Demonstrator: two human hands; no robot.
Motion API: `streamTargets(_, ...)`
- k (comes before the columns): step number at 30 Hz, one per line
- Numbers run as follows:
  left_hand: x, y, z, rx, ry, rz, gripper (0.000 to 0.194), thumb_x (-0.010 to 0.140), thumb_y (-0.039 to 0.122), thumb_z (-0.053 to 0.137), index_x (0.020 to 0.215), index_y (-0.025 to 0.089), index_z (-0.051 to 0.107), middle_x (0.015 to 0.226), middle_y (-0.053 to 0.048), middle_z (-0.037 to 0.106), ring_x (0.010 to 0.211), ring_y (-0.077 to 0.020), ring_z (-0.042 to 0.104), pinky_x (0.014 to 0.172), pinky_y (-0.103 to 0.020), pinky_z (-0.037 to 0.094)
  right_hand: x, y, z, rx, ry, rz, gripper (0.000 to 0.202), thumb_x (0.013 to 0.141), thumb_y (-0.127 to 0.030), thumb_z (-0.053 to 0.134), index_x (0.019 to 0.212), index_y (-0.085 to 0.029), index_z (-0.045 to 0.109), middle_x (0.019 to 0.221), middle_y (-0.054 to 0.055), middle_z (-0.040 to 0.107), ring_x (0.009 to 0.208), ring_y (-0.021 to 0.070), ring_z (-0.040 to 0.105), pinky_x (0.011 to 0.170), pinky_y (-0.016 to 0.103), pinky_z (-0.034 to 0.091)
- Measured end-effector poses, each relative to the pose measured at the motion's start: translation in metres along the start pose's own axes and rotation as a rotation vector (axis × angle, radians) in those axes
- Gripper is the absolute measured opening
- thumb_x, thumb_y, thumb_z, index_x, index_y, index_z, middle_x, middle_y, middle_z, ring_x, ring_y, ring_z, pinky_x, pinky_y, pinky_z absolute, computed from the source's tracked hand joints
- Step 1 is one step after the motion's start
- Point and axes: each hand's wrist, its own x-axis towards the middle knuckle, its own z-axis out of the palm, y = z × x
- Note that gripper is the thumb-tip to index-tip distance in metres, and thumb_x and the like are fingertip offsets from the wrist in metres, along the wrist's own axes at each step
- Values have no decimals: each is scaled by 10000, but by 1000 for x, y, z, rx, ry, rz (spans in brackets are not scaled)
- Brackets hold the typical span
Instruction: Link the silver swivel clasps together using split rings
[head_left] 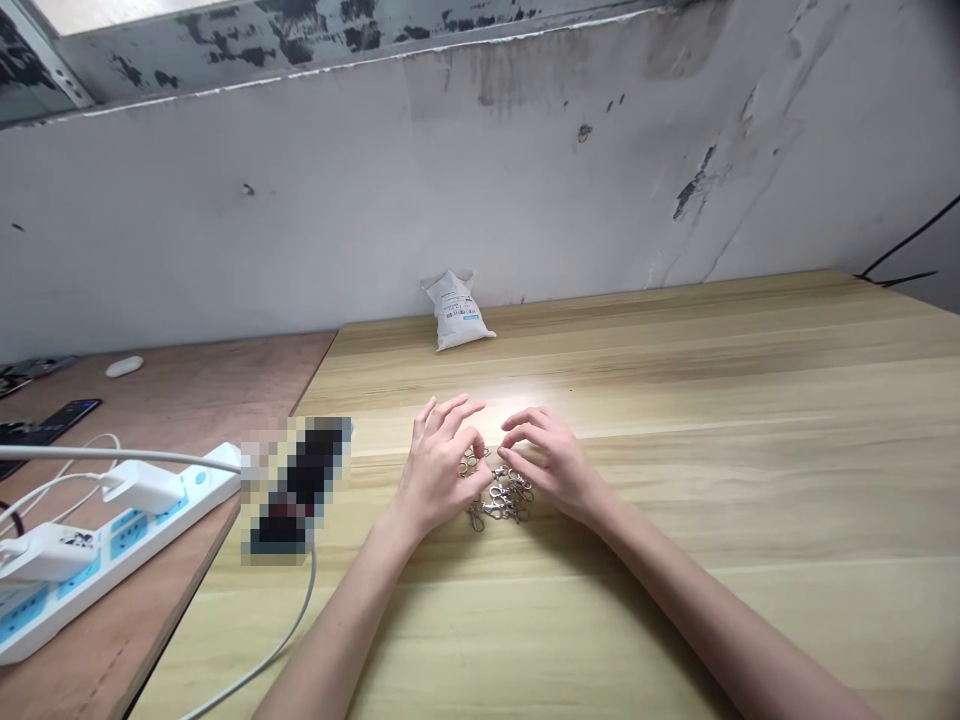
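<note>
Small silver metal swivel clasps (510, 497) lie in a loose pile on the light wooden table, between and just below my hands. My left hand (446, 465) is over the left side of the pile. Its thumb and index finger are pinched together on a metal clasp, mostly hidden by the fingers, while the other fingers stretch out. On the right side, my right hand (551, 460) hovers with curved fingers, thumb and fingertips slightly apart. Nothing shows between them, and they point toward my left fingertips.
A white plastic packet (457, 312) with a printed label stands near the wall. To the left, a pixelated dark object (300, 485) lies beside a white cable. A power strip (135, 535) with plugged-in chargers crosses the brown table (187, 385), where a phone (56, 422) lies.
</note>
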Motion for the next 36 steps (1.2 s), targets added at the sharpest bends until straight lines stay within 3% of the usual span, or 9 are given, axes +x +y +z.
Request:
streamTargets(7,0,0,-1,-34,-32,-39,72,819,164,549,778,215,519,1327,-47,587,1307,-247,453,1165,-508,228,1,-2,-2,-65,-33,29,114,895,-197,587,781,-202,578,686,-11,616,689,153,549,780,352,411)
streamTargets(16,0,-4,5,-6,-32,-35,69,819,159,580,811,214,539,1353,-75,560,1319,-265,444,1154,-528,253,1,-2,-2,-21,-2,61,82,831,-148,571,796,-213,536,741,-2,638,697,158,583,830,367,446)
streamTargets(18,0,-4,5,10,-28,-33,66,822,158,582,817,213,547,1352,-76,561,1326,-268,442,1151,-528,262,1,-2,-2,-54,-16,44,61,860,-156,562,837,-213,553,801,17,671,761,175,604,847,383,444)
streamTargets(21,0,-5,5,30,-11,-23,56,837,157,570,830,212,560,1352,-74,562,1355,-270,417,1152,-523,270,0,1,-2,-135,-18,-8,43,907,-188,557,888,-215,585,1057,68,700,1026,230,607,906,422,429)
streamTargets(25,1,-6,5,49,22,-6,54,844,159,569,825,210,576,1407,-68,520,1407,-280,350,1155,-525,270,-1,4,-2,-239,18,-52,87,927,-236,559,885,-213,632,1377,117,552,1349,310,407,1012,511,375)
streamTargets(30,0,-7,5,56,27,14,56,844,157,579,823,208,592,1407,-73,525,1408,-281,355,1153,-534,276,0,1,-5,-237,45,-41,140,932,-265,557,867,-215,671,1494,121,425,1452,336,233,1044,560,346)
streamTargets(36,1,-5,5,51,42,38,53,829,156,598,811,206,604,1394,-77,536,1400,-279,369,1155,-531,283,1,-2,-5,-210,55,-47,135,924,-273,572,863,-220,680,1505,104,414,1459,321,222,1067,564,335)
